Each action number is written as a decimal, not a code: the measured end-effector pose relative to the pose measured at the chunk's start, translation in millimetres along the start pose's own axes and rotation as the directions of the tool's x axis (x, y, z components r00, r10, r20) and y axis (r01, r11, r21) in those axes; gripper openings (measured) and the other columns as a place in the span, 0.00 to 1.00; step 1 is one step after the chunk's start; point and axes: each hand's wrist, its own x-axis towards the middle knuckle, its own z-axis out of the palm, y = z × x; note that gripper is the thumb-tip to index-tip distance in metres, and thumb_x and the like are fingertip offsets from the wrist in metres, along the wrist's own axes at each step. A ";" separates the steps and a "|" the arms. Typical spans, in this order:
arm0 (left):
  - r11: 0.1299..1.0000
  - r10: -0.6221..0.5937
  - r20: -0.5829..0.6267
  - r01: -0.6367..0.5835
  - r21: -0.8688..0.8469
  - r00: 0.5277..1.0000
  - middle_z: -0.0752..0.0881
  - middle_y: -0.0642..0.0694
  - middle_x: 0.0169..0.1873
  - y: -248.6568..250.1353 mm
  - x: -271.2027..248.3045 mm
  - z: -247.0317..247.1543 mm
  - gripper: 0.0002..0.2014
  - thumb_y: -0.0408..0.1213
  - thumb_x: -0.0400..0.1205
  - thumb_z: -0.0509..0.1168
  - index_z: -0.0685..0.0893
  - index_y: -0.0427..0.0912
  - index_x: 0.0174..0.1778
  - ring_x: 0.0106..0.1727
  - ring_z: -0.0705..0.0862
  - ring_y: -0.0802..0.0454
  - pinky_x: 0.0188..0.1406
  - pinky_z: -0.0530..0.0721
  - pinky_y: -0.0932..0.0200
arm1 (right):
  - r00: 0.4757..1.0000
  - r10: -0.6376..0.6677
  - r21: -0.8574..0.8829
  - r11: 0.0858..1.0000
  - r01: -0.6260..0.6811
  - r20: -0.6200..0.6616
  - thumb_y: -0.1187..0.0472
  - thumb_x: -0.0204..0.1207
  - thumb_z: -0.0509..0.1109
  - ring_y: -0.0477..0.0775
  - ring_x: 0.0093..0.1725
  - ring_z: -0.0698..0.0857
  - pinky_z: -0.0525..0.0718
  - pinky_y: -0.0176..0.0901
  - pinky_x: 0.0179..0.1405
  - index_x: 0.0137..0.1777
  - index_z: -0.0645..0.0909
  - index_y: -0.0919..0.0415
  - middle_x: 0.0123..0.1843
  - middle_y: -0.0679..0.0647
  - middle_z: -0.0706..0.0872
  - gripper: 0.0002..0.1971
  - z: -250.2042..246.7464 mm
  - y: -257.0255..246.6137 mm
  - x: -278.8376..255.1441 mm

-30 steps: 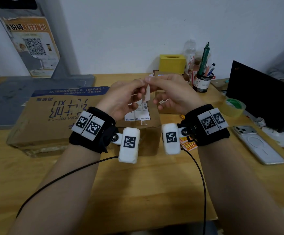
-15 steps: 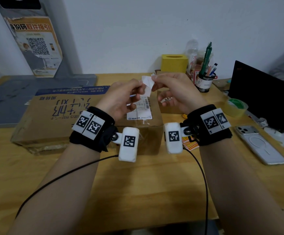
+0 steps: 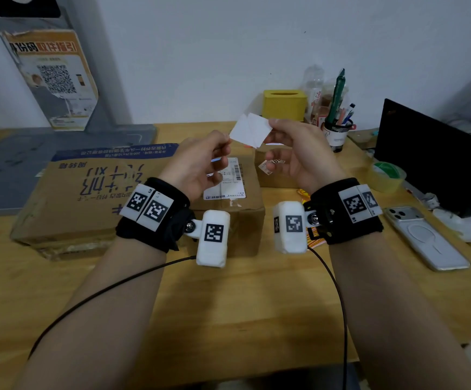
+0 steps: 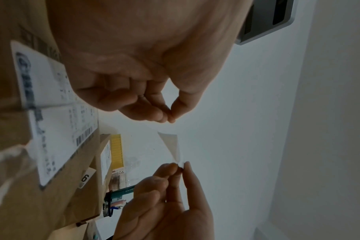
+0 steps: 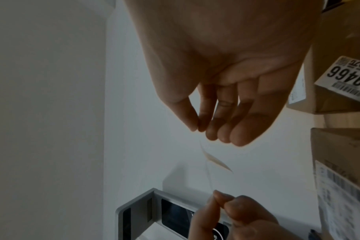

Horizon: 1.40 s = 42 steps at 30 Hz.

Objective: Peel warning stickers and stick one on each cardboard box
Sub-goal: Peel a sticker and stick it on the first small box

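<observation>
Raised higher since before, flat white sticker sheet (image 3: 249, 130), both hands pinching

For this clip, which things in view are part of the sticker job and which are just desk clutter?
Part of the job:
- white sticker sheet, pinched by left hand and right hand
- large cardboard box
- middle cardboard box
- small cardboard box

Lying about:
- phone
- tape roll
- pen cup
- yellow tissue box
- laptop
</observation>
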 end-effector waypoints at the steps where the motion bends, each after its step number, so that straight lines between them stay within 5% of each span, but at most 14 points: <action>1: 1.000 -0.003 0.003 0.003 -0.008 1.000 0.85 0.54 0.31 0.1 0.3 2.2 0.07 0.40 0.80 0.69 0.84 0.47 0.36 0.29 0.80 0.59 0.26 0.71 0.63 | 1.000 0.004 0.030 1.000 -0.003 -0.016 0.59 0.83 0.72 0.54 0.26 0.81 0.84 0.43 0.26 0.58 0.86 0.66 0.39 0.57 0.87 0.10 -2.7 -0.6 -0.4; 11: 1.000 -0.017 0.034 0.018 -0.025 0.999 0.82 0.52 0.31 -3.3 2.6 31.4 0.07 0.38 0.81 0.67 0.83 0.45 0.37 0.28 0.79 0.57 0.26 0.70 0.62 | 0.963 -0.010 0.241 0.967 0.078 -0.270 0.60 0.84 0.68 0.52 0.23 0.79 0.82 0.42 0.21 0.54 0.84 0.66 0.41 0.58 0.84 0.08 -32.5 -3.9 0.5; 17: 0.999 -0.039 0.058 0.038 0.028 0.998 0.83 0.51 0.32 -5.4 2.8 43.4 0.03 0.37 0.83 0.67 0.85 0.43 0.45 0.28 0.81 0.55 0.24 0.74 0.63 | 0.935 -0.065 0.123 0.986 0.115 -0.348 0.62 0.83 0.69 0.53 0.22 0.80 0.83 0.44 0.23 0.53 0.84 0.65 0.35 0.55 0.85 0.06 -40.6 -6.1 1.8; 21: 0.977 -0.148 0.166 0.117 0.179 0.975 0.92 0.46 0.42 -5.1 1.3 52.4 0.06 0.37 0.85 0.67 0.87 0.40 0.53 0.34 0.87 0.52 0.29 0.83 0.60 | 0.925 -0.136 0.008 0.989 0.148 -0.355 0.62 0.82 0.69 0.54 0.22 0.80 0.83 0.44 0.22 0.49 0.83 0.62 0.36 0.56 0.84 0.04 -41.0 -6.5 3.2; 24: 0.972 -0.139 0.166 0.102 0.213 0.976 0.93 0.43 0.47 -2.3 -1.5 54.3 0.08 0.35 0.85 0.67 0.86 0.39 0.58 0.38 0.89 0.50 0.29 0.84 0.60 | 0.924 -0.180 -0.119 0.982 0.147 -0.337 0.61 0.81 0.71 0.53 0.21 0.79 0.83 0.43 0.22 0.47 0.84 0.61 0.35 0.54 0.84 0.04 -38.6 -5.8 4.5; 30: 0.959 0.137 0.080 -0.152 0.238 0.987 0.93 0.52 0.49 10.3 -5.3 35.8 0.08 0.35 0.83 0.69 0.93 0.47 0.53 0.41 0.87 0.55 0.33 0.79 0.62 | 0.968 -0.174 -0.265 0.956 0.123 -0.178 0.62 0.79 0.74 0.53 0.20 0.79 0.84 0.44 0.22 0.42 0.82 0.63 0.32 0.53 0.85 0.07 -14.9 -4.9 3.9; 35: 0.941 0.136 0.112 -0.164 0.298 0.984 0.93 0.48 0.54 12.9 -9.0 16.8 0.09 0.36 0.83 0.69 0.93 0.47 0.56 0.47 0.88 0.52 0.42 0.79 0.55 | 0.993 -0.108 -0.264 0.960 0.093 -0.044 0.59 0.81 0.75 0.57 0.23 0.81 0.83 0.46 0.24 0.41 0.85 0.61 0.36 0.56 0.86 0.08 14.9 -2.0 0.3; 42: 0.954 0.129 0.062 -0.141 0.266 0.990 0.92 0.53 0.41 10.0 -11.7 -10.5 0.05 0.37 0.81 0.72 0.92 0.49 0.50 0.46 0.87 0.52 0.45 0.79 0.53 | 0.994 -0.082 -0.340 0.935 0.104 0.078 0.49 0.81 0.76 0.51 0.23 0.81 0.81 0.41 0.22 0.51 0.91 0.66 0.35 0.53 0.88 0.17 37.0 7.1 -6.4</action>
